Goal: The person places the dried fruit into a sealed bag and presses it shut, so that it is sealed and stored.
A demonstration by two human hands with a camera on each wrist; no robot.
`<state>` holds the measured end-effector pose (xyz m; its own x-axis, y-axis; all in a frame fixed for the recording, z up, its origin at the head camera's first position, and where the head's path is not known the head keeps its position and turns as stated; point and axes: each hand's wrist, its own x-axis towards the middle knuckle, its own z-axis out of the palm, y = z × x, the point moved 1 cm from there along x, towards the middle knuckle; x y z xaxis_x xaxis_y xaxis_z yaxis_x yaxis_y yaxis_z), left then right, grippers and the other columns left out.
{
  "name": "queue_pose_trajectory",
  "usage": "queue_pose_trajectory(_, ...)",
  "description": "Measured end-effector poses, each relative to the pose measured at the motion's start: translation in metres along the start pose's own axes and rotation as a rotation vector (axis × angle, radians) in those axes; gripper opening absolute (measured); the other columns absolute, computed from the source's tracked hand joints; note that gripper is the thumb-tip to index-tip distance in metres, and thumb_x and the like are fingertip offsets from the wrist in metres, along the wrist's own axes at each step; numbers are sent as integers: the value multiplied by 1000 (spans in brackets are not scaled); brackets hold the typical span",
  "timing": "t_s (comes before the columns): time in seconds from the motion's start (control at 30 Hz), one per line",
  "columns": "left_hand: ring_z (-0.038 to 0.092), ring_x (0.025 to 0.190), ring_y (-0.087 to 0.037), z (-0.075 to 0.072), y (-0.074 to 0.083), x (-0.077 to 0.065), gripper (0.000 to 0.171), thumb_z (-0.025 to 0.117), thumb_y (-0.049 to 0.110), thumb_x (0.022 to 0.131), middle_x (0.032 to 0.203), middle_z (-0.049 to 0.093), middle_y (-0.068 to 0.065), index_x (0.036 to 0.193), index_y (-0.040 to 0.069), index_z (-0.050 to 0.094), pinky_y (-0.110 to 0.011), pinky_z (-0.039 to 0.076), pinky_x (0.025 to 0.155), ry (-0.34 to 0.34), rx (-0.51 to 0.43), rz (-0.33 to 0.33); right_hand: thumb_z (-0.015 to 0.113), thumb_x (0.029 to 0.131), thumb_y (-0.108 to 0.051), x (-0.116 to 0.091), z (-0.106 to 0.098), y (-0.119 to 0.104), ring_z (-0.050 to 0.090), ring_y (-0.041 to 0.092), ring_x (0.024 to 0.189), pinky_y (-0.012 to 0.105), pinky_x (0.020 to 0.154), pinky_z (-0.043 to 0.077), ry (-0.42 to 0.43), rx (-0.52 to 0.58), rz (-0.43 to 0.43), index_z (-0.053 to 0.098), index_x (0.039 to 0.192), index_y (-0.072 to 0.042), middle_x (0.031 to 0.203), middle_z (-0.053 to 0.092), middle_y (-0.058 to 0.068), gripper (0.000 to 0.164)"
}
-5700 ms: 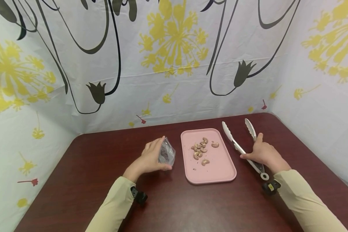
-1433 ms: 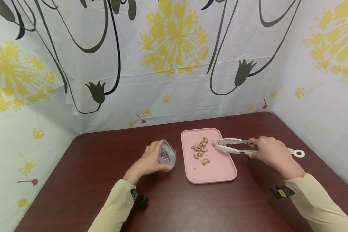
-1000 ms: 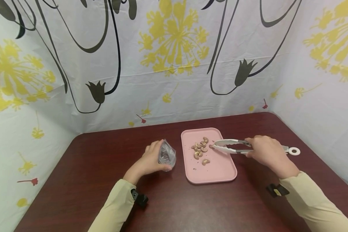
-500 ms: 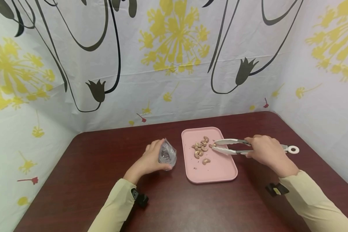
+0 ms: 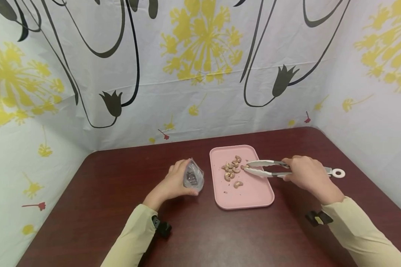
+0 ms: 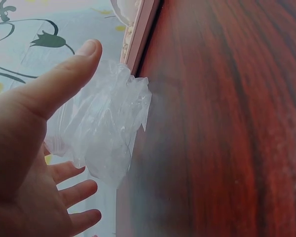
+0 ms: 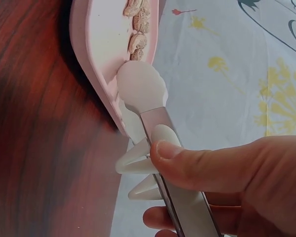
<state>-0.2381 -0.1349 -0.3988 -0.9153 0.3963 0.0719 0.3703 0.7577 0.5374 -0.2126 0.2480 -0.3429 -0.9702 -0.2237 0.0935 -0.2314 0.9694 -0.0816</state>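
A: Hands first, quick.

B: Two. Left hand (image 5: 169, 184): thumb and fingers wide, curved round one clear plastic bag (image 5: 194, 178), presumably spread to hold it upright. Right hand (image 5: 306, 176): wrapped round one pair of tongs (image 5: 262, 162), thumb along the arm.

A: Tongs state?

B: Narrow gap, tips at one cashew (image 5: 243, 167). Can't tell if it's pinched. They cross the tray's two o'clock rim, likely because the right hand works from that side. Pull ring at three o'clock.

A: Tray?

B: One pink tray (image 5: 254, 193), at three o'clock from the bag. Set between the hands, probably so both reach it.

A: Nut count?

B: About ten, all on the tray. Clustered cashews (image 5: 236, 170) at ten o'clock, roughly eight, overlapping, so not exact. One lone cashew (image 5: 238, 184) toward seven. A few crumbs. Bag contents: can't tell.

A: Rest?

B: One red-brown bench (image 5: 194, 237), two wrist cameras (image 5: 163, 228), two beige sleeves (image 5: 130, 237), printed cloth (image 5: 147, 111) at twelve.
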Motion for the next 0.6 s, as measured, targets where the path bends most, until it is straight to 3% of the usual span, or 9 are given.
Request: queue_pose_trajectory(0.6, 34, 128, -35, 3, -2, -1, 113, 90, 36, 61, 148, 30, -14, 150, 10, 25, -53, 38, 101, 9, 6, 3, 80, 71, -19, -4, -3, -5, 54, 22, 63, 44, 55, 44, 49, 28, -11, 68, 107, -2, 74, 62, 6, 42)
